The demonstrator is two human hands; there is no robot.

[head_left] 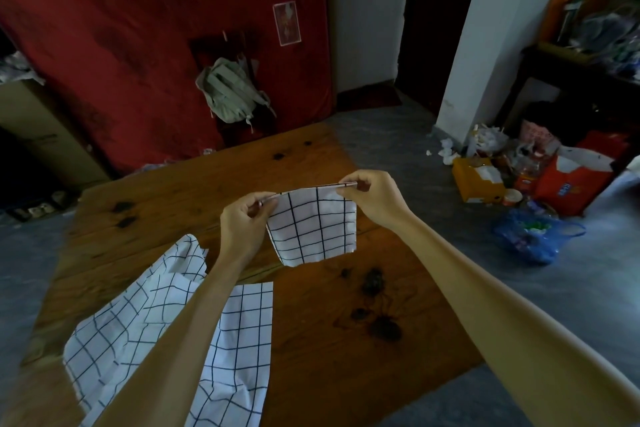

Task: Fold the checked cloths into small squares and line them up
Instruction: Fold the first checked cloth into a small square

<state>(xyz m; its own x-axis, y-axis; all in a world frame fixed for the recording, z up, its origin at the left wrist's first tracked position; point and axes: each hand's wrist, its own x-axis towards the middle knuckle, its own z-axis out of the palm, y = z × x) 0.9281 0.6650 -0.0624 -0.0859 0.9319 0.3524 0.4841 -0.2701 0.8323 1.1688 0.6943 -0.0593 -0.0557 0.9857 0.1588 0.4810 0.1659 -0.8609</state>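
Hands [242,218] pinching folded grid-checked cloth [313,225], knotty wooden table [173,191]

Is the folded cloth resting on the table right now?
No, the folded cloth hangs in the air above the table, pinched at its top corners by the left hand and right hand.

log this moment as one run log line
left hand: pinches top edge | right hand: pinches top edge | folded checked cloth: held above table | loose checked cloths: unfolded
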